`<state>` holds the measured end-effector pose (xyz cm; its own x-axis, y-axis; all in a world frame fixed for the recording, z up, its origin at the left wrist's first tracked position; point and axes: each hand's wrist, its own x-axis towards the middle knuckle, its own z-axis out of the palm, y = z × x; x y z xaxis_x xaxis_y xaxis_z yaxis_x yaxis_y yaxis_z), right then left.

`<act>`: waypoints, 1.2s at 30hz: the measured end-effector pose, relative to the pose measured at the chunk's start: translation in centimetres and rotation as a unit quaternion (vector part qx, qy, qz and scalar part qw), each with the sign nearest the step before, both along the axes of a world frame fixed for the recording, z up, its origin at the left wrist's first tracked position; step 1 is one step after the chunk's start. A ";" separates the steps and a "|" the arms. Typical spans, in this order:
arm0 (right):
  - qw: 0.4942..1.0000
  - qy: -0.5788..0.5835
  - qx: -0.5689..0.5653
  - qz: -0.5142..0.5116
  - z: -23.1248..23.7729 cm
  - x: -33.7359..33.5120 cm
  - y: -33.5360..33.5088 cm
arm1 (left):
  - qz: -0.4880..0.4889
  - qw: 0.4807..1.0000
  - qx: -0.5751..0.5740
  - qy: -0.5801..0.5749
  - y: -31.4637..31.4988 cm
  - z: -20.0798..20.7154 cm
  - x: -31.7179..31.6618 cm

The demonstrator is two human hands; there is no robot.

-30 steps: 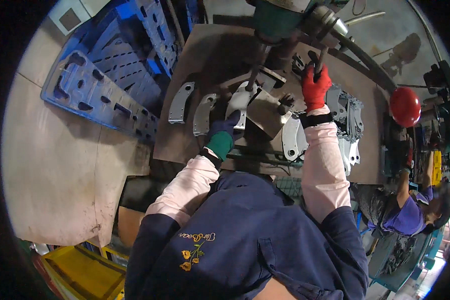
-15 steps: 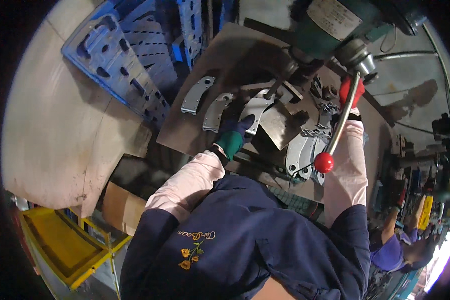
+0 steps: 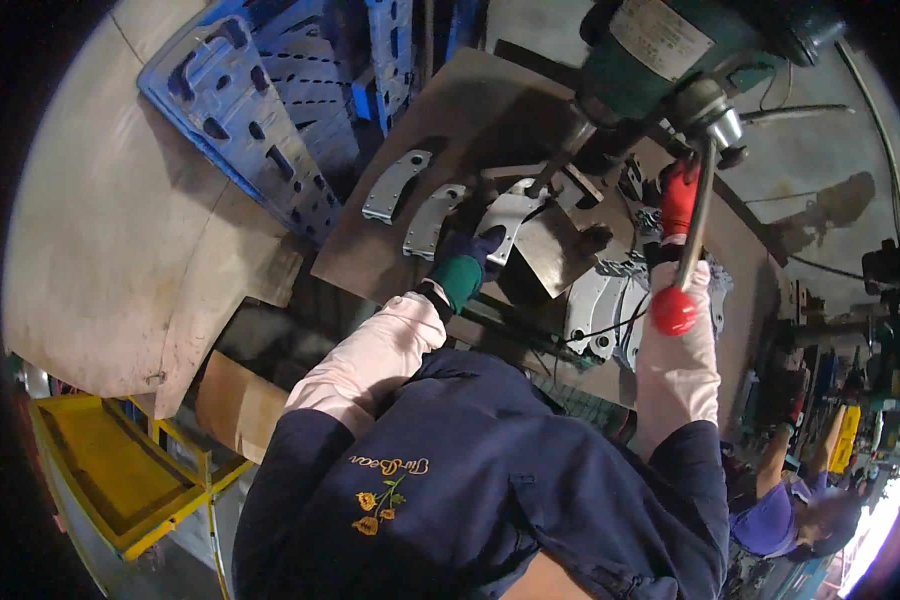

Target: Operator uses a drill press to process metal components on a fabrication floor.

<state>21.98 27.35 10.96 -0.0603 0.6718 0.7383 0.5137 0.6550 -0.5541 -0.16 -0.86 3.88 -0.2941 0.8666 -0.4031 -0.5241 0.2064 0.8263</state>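
Observation:
In a dark blue and green glove, my left hand (image 3: pixel 467 260) grips the near end of a curved grey metal plate with small holes (image 3: pixel 510 222). The plate's far end lies under the drill press spindle (image 3: pixel 562 160); whether the bit touches it I cannot tell. My right hand (image 3: pixel 680 203), red-gloved, is raised below the press hub, beside and partly behind a metal lever (image 3: pixel 692 235) with a red ball end. Its fingers look curled, but what they hold is hidden. Two similar plates (image 3: pixel 396 187) (image 3: pixel 434 220) lie to the left of the clamped-looking work area.
Several finished-looking curved plates (image 3: pixel 595 305) overlap at the right of the brown work table (image 3: pixel 450 110), near metal shavings (image 3: pixel 650 222). The green drill press head (image 3: pixel 630 75) overhangs it. Blue plastic pallets (image 3: pixel 240 120) stand left, a yellow frame (image 3: pixel 120 480) lower left. Another person (image 3: pixel 780 510) works far right.
My right hand has shifted left and toward me. The lever has swung, its red ball moving right and slightly up. My left hand and the plate stay nearly in place.

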 end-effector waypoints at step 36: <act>0.873 -0.031 -0.011 0.487 19.9 -1.6 -17.3 | -0.073 0.994 0.035 -0.072 -1.1 -2.4 -1.1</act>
